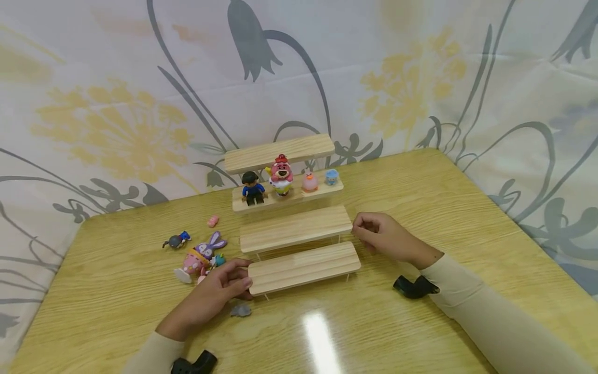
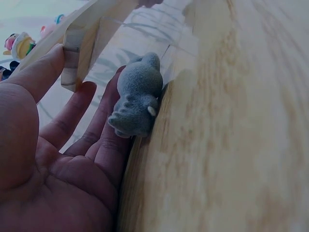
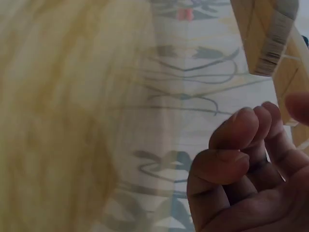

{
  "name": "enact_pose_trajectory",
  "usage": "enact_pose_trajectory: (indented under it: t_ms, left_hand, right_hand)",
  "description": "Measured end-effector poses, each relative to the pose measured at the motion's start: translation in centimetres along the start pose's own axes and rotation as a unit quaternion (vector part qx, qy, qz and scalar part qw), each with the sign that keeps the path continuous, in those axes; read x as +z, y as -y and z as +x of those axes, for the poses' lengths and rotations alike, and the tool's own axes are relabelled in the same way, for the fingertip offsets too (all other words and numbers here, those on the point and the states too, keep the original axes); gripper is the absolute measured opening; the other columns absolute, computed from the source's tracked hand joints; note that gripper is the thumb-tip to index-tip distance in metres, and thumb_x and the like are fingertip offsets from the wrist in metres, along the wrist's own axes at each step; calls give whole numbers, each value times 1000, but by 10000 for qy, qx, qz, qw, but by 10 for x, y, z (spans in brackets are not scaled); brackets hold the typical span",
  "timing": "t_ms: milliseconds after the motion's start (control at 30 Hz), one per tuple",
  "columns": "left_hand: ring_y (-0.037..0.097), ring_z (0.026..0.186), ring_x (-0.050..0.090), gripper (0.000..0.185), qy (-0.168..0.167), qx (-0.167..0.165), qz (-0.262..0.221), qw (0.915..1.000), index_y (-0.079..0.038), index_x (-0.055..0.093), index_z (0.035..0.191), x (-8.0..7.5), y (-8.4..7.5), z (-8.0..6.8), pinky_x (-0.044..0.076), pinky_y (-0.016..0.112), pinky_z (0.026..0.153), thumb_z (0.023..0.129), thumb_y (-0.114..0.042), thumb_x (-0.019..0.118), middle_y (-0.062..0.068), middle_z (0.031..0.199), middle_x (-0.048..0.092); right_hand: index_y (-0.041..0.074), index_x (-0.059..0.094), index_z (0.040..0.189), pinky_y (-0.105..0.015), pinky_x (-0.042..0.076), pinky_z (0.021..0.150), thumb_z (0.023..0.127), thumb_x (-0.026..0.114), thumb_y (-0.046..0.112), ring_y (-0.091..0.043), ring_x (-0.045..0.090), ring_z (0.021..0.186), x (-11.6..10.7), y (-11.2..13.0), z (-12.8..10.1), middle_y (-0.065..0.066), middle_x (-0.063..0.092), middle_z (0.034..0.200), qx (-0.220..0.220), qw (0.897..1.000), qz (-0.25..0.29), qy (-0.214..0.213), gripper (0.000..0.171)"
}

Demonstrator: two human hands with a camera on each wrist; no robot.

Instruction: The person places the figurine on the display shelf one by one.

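Note:
A wooden stepped display stand with several plank tiers stands on the table. My left hand grips the left end of its lowest plank, thumb along the upper edge and a fingertip at the lower edge. Just in front of that hand lies a small grey animal figure, also close to the fingers in the left wrist view. At the right end of the second plank, my right hand has curled fingers, with thumb and index at the plank's end.
On the third tier stand a figure in blue, a pink bear, a pink duck and a small blue-hatted figure. Left of the stand lie a purple rabbit figure, a dark figure and a pink piece. Patterned cloth hangs behind.

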State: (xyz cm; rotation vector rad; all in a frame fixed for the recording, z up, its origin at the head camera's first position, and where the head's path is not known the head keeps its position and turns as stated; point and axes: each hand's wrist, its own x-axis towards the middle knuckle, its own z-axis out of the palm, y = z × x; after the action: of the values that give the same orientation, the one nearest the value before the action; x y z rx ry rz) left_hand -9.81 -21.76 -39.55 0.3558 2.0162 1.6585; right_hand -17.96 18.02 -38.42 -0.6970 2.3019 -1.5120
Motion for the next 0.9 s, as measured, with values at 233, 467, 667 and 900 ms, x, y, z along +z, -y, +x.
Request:
enact_pose_trajectory:
  t_ms: [233,467,667,900]
  left_hand:
    - [13,94,68,53,-37,8,25,10000,11,34,144,0,2,1,58,29,88,106,-22,52,6,106,59]
    - [14,93,68,54,-55,8,74,10000,10,34,144,0,3,2,58,29,87,106,-24,52,6,106,59]
    - [15,94,68,53,-96,-13,201,9998,7,36,145,1,-1,1,59,30,86,105,-24,53,13,111,60]
    - [12,95,67,42,-1188,15,2098,9705,-15,52,139,8,-32,-10,56,26,80,102,-33,59,7,111,66]
  right_hand:
    - [5,60,91,-26,42,42,107,48,29,-10,46,50,3,-5,0,-5,54,67,435,9954,60,846,32]
    - [5,58,85,-25,43,40,107,49,31,-8,47,45,5,-7,-3,-2,56,63,624,9874,144,1446,35]
    - [3,55,82,-22,40,40,106,50,31,-8,47,47,5,-10,-2,-3,56,64,603,9864,200,1517,37]
    - [2,55,84,-23,43,42,107,49,27,-8,51,50,4,-14,0,-3,57,66,478,9841,427,1657,35]
